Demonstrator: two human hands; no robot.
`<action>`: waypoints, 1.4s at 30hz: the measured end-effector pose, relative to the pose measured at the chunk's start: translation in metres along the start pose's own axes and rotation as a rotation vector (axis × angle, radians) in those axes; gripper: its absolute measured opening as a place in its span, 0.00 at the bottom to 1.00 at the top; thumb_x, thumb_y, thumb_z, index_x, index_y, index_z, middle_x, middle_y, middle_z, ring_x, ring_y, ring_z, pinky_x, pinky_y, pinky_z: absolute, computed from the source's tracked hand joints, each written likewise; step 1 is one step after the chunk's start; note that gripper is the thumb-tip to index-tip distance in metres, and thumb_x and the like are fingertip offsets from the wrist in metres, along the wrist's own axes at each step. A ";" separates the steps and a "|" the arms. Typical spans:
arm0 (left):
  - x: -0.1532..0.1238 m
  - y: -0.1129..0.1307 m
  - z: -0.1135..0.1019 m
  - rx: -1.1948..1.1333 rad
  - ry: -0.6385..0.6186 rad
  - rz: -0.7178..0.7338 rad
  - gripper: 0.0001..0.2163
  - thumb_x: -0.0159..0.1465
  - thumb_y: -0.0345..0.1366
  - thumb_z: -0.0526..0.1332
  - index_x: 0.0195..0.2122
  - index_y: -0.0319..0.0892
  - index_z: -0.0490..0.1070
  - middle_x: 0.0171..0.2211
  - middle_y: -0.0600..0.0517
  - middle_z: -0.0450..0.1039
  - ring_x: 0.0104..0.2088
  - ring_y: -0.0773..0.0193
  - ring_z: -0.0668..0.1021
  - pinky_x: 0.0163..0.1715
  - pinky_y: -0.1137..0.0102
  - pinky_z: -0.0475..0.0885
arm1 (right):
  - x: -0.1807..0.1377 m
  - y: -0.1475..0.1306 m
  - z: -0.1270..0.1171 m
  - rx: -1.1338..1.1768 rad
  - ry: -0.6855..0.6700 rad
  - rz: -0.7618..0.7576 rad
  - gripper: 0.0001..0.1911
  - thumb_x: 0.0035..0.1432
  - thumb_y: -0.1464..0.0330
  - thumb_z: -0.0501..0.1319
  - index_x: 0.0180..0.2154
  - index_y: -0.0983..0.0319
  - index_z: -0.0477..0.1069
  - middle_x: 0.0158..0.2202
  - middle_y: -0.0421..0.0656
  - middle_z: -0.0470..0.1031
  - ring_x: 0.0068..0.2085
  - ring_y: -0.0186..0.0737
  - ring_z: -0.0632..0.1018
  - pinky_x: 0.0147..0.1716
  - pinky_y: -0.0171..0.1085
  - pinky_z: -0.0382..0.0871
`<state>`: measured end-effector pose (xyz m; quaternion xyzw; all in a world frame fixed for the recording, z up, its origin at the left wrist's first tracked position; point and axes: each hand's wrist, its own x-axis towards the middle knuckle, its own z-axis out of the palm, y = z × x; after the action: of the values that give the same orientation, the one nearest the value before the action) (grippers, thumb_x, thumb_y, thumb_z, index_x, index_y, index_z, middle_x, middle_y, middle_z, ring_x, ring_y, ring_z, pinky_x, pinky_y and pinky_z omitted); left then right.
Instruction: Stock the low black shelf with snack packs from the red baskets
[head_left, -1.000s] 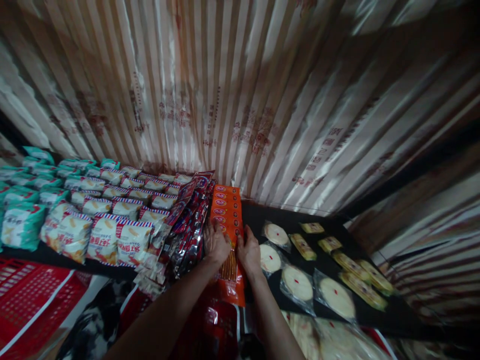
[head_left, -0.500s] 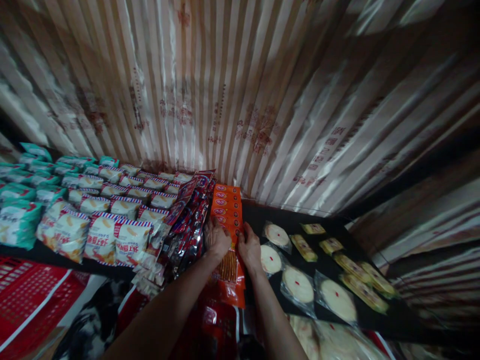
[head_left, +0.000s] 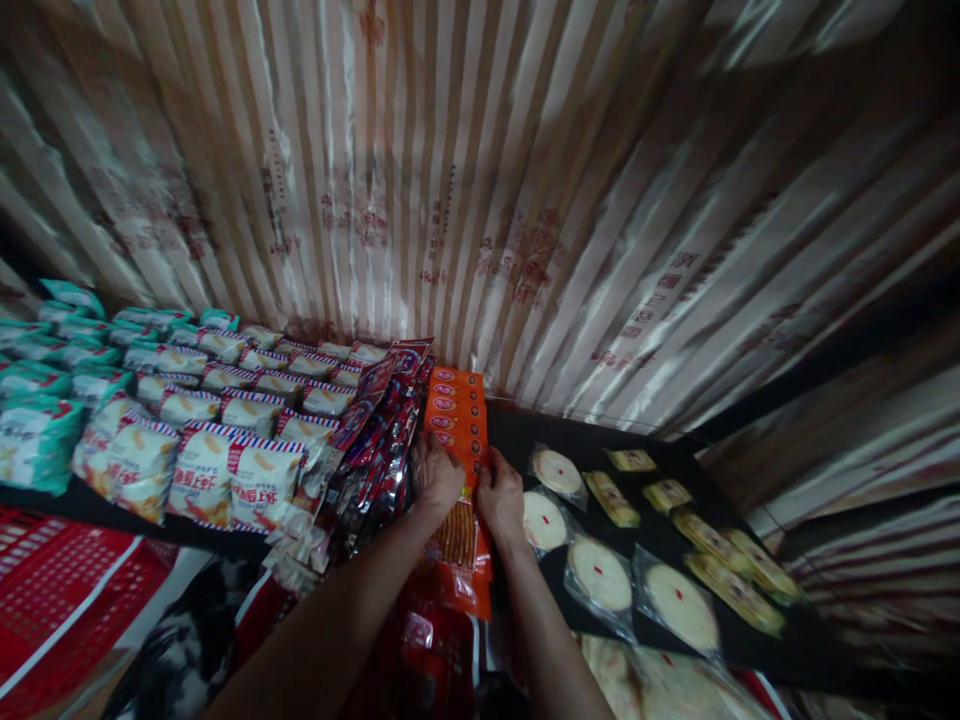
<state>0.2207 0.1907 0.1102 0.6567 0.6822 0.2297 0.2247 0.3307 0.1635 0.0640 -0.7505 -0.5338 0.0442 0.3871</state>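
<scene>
Both my hands rest on a row of orange snack packets [head_left: 457, 420] laid overlapping on a dark shelf [head_left: 517, 430]. My left hand [head_left: 436, 472] presses its curled fingers on the left side of the row. My right hand [head_left: 501, 496] grips the right edge of a packet, fingers closed round it. The nearest orange packet [head_left: 459, 560] has a clear window that shows thin sticks and hangs over the shelf's front edge.
Dark red foil packets [head_left: 375, 450] stand left of the orange row, then white-and-red snack bags [head_left: 225, 470] and green bags [head_left: 37, 430]. Round flat cakes in clear wrap [head_left: 600, 572] and yellow bars [head_left: 611, 497] lie to the right. A red basket [head_left: 60, 590] sits below left. Striped plastic sheeting [head_left: 480, 180] forms the back wall.
My two hands have drawn a little closer together on the orange packets. The view has shifted slightly; the packets stay in place.
</scene>
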 end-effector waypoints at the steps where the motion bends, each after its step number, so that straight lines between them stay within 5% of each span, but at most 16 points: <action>1: 0.000 0.001 0.000 -0.006 -0.001 -0.008 0.25 0.58 0.32 0.51 0.58 0.30 0.59 0.59 0.39 0.59 0.58 0.52 0.64 0.56 0.64 0.59 | 0.000 0.001 0.000 0.007 0.003 -0.007 0.23 0.56 0.67 0.49 0.50 0.69 0.68 0.46 0.55 0.74 0.46 0.48 0.74 0.48 0.46 0.66; 15: 0.001 -0.007 0.010 -0.005 0.052 0.059 0.25 0.58 0.32 0.50 0.58 0.33 0.60 0.59 0.42 0.61 0.60 0.53 0.60 0.59 0.63 0.56 | -0.002 0.004 0.005 0.044 0.009 -0.026 0.24 0.56 0.66 0.47 0.50 0.69 0.67 0.50 0.55 0.72 0.51 0.49 0.70 0.53 0.49 0.62; 26: -0.036 -0.015 0.002 0.129 0.045 0.367 0.26 0.59 0.33 0.51 0.59 0.29 0.56 0.64 0.38 0.47 0.64 0.51 0.48 0.62 0.57 0.47 | -0.018 -0.008 -0.013 0.065 0.074 -0.022 0.24 0.56 0.67 0.46 0.50 0.71 0.66 0.48 0.57 0.72 0.50 0.47 0.72 0.52 0.48 0.64; 42: -0.068 -0.033 0.002 0.158 0.028 0.289 0.24 0.61 0.39 0.52 0.57 0.35 0.62 0.62 0.40 0.54 0.63 0.50 0.53 0.61 0.56 0.50 | -0.037 -0.012 -0.018 0.003 -0.052 -0.068 0.23 0.57 0.69 0.44 0.48 0.70 0.69 0.49 0.54 0.72 0.50 0.46 0.72 0.53 0.45 0.63</action>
<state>0.1984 0.1222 0.0887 0.7605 0.5996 0.2142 0.1274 0.3143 0.1250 0.0715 -0.7301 -0.5687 0.0514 0.3752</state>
